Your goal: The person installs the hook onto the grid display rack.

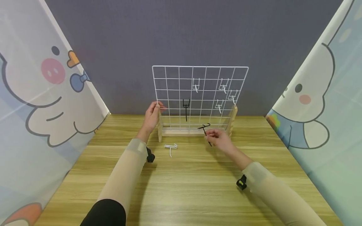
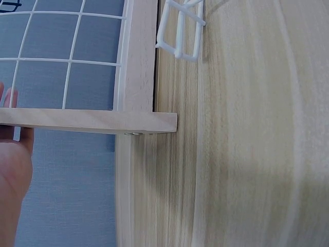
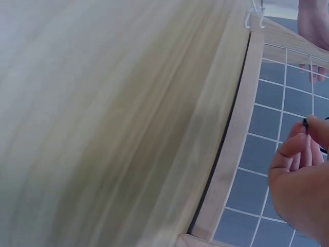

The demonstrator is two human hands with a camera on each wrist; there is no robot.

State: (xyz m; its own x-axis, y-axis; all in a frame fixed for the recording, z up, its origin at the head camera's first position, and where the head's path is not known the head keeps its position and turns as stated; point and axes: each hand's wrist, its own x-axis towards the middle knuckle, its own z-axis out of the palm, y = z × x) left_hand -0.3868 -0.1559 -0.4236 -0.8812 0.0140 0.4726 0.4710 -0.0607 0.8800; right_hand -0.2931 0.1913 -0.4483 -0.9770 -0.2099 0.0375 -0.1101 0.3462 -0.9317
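Observation:
My right hand (image 1: 220, 140) pinches the stem of a black metal hook (image 1: 207, 134), its two-pronged end toward the rack. In the right wrist view, the dark stem end shows between thumb and fingers. A white wire grid (image 1: 172, 84) stands upright in a wooden stand (image 1: 183, 133). My left hand (image 1: 151, 116) grips the top of the stand's left post (image 1: 160, 128), fingers reaching behind the grid. One black hook (image 1: 186, 110) hangs on the grid left of centre. Several white hooks (image 1: 195, 86) hang on its right half.
A loose white hook (image 1: 170, 148) lies on the wooden table (image 1: 181, 188) in front of the stand's left side. A dark grey panel (image 1: 127, 47) rises behind. Cartoon-printed curtains (image 1: 31, 94) flank the table on both sides.

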